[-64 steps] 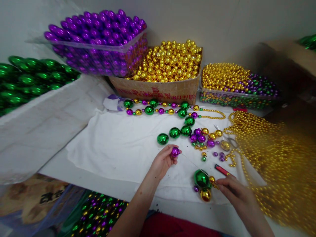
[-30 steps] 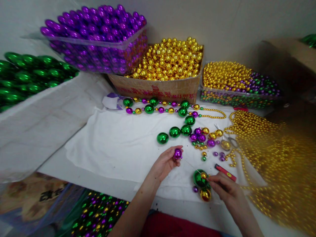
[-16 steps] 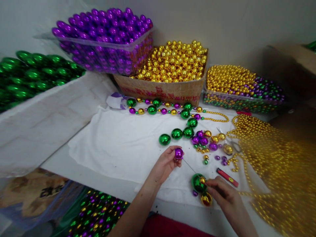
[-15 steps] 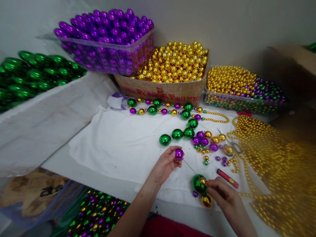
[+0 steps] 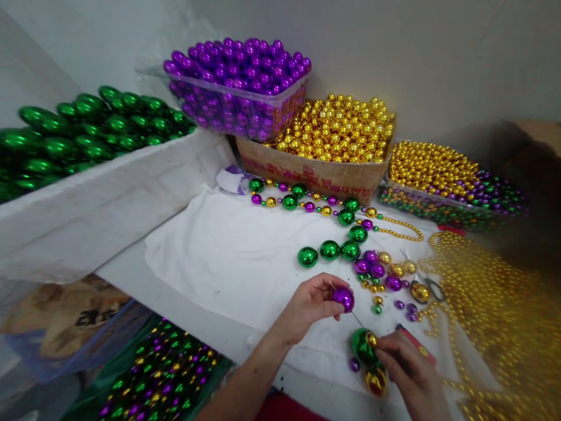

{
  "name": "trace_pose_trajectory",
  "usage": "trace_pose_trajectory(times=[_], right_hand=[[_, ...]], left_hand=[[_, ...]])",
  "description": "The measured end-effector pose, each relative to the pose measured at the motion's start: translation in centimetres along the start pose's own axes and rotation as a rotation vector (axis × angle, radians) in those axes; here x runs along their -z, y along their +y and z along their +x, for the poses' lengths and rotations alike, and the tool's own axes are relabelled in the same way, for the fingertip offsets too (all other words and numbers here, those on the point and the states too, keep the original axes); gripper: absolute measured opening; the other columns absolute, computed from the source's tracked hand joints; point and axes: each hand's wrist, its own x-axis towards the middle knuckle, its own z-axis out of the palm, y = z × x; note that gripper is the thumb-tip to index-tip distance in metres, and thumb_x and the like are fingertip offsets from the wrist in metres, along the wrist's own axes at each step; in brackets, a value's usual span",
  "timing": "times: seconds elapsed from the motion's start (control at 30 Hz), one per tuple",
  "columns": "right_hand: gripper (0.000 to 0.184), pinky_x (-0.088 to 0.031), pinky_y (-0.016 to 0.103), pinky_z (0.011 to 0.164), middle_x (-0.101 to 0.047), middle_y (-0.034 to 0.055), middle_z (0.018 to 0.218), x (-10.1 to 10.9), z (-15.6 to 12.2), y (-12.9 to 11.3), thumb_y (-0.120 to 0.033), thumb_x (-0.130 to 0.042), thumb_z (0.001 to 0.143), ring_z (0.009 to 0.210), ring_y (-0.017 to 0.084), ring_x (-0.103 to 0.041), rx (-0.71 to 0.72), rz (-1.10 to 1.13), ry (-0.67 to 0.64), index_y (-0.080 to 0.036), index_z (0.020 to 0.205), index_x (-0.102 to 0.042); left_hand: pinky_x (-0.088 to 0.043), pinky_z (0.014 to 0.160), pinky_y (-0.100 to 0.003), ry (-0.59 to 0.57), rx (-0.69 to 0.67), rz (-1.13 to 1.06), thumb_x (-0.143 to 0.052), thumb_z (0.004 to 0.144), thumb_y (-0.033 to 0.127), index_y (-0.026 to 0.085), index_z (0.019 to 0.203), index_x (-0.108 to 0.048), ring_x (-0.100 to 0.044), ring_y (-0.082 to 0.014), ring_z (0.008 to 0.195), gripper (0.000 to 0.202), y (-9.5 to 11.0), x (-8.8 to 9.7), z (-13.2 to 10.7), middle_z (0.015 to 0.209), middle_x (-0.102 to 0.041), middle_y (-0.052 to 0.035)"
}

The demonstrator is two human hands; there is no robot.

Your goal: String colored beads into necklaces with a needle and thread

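Observation:
My left hand (image 5: 312, 304) pinches a purple ball bead (image 5: 344, 297) on a thin needle or wire that runs down to the right. My right hand (image 5: 405, 369) is closed on the lower end of that strand, just beside a small gold bead (image 5: 371, 338) and a large green ball (image 5: 363, 347). A gold ball (image 5: 377, 380) and a small purple bead (image 5: 354, 365) hang below the green one. All this is over a white cloth (image 5: 228, 257).
A finished green, purple and gold strand (image 5: 307, 202) lies at the cloth's far edge, loose balls (image 5: 329, 251) beside it. Behind stand a purple-ball tub (image 5: 236, 88), a gold-ball carton (image 5: 333, 140) and a small-bead tray (image 5: 451, 181). Green balls (image 5: 79, 128) left, gold strings (image 5: 491, 304) right, red lighter (image 5: 416, 348).
The camera has tilted up and left, so everything sits lower and further right. My left hand has slid the purple bead along the wire, closer to my right hand and the green ball.

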Motion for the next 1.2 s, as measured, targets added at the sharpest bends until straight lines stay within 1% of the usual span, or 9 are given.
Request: trace_pose_trajectory(times=[0.2,0.37,0.5,0.6,0.67,0.73,0.9,1.03,1.2], right_hand=[[0.020,-0.045,0.023,0.056,-0.055,0.0001,0.072,-2.3,0.8,-1.0,-0.037,-0.058,0.085,0.064,0.015,-0.055,-0.068,0.044,0.028,-0.020,0.094,-0.059],[0.023,-0.049,0.031,0.074,-0.060,0.0067,0.095,-2.4,2.9,-2.4,-0.026,-0.044,0.091,0.087,0.021,-0.059,0.163,-0.244,-0.011,-0.021,0.108,-0.059],[0.034,-0.043,0.044,0.091,-0.056,0.0101,0.117,-2.1,3.8,-4.1,-0.028,-0.048,0.091,0.108,0.027,-0.051,0.329,-0.543,0.040,-0.026,0.124,-0.055],[0.024,-0.042,0.043,0.089,-0.058,0.0093,0.116,-2.7,4.0,-5.1,-0.028,-0.052,0.090,0.108,0.028,-0.049,0.402,-0.566,-0.019,-0.026,0.111,-0.062],[0.016,-0.043,0.036,0.079,-0.062,0.0067,0.095,-3.1,4.0,-5.4,-0.023,-0.047,0.092,0.093,0.023,-0.054,0.339,-0.472,-0.096,-0.022,0.092,-0.064],[0.020,-0.042,0.031,0.070,-0.060,0.0031,0.078,-3.3,4.0,-5.3,-0.021,-0.045,0.092,0.078,0.019,-0.054,0.216,-0.344,-0.140,-0.020,0.078,-0.060],[0.012,-0.041,0.025,0.064,-0.061,0.0000,0.075,-3.2,3.6,-4.9,-0.025,-0.053,0.088,0.072,0.015,-0.056,-0.008,0.015,-0.257,-0.019,0.084,-0.062],[0.020,-0.039,0.023,0.059,-0.058,-0.0008,0.064,-2.3,3.4,-4.2,-0.035,-0.059,0.085,0.063,0.013,-0.053,-0.111,0.209,-0.127,-0.017,0.076,-0.063],[0.027,-0.031,0.019,0.044,-0.064,0.0017,0.064,0.2,2.4,-2.6,-0.042,-0.067,0.079,0.048,0.007,-0.042,-0.260,0.401,0.076,-0.016,0.078,-0.066]], left_hand=[[-0.047,0.066,-0.027,0.028,0.040,0.177,-0.064,0.081,0.036,0.014,0.101,-0.071,-0.059,-0.0181,0.078,0.030,-1.2,0.1,-0.2,0.090,-0.068,-0.0102],[-0.044,0.089,-0.032,0.188,-0.079,0.247,-0.050,0.090,0.038,0.018,0.101,-0.073,-0.055,-0.0248,0.111,0.032,-1.5,0.6,0.1,0.123,-0.063,-0.0107],[-0.033,0.105,-0.035,0.177,-0.151,0.324,-0.049,0.091,0.036,0.018,0.105,-0.072,-0.045,-0.0256,0.125,0.032,-0.7,0.2,0.0,0.133,-0.056,-0.0095],[-0.027,0.109,-0.036,0.137,-0.198,0.364,-0.048,0.092,0.034,0.019,0.107,-0.071,-0.043,-0.0245,0.128,0.031,-0.2,-0.6,-0.3,0.134,-0.055,-0.0092],[-0.031,0.107,-0.039,0.146,-0.222,0.319,-0.046,0.093,0.034,0.019,0.107,-0.070,-0.044,-0.0253,0.127,0.032,-0.1,-1.0,-0.4,0.133,-0.055,-0.0096],[-0.037,0.102,-0.041,0.185,-0.226,0.228,-0.045,0.093,0.035,0.018,0.105,-0.070,-0.046,-0.0268,0.124,0.032,0.0,-1.2,-0.4,0.131,-0.057,-0.0110],[-0.045,0.090,-0.039,0.180,-0.131,-0.015,-0.043,0.094,0.037,0.018,0.107,-0.068,-0.055,-0.0260,0.111,0.034,-0.2,-1.6,0.2,0.126,-0.059,-0.0132],[-0.047,0.086,-0.037,0.149,-0.067,-0.001,-0.046,0.092,0.038,0.016,0.106,-0.068,-0.059,-0.0243,0.102,0.035,-1.0,-1.6,0.7,0.121,-0.062,-0.0146],[-0.048,0.082,-0.036,-0.048,0.152,0.247,-0.060,0.084,0.032,0.015,0.106,-0.068,-0.061,-0.0238,0.095,0.029,-2.6,-0.1,2.0,0.113,-0.065,-0.0140]])
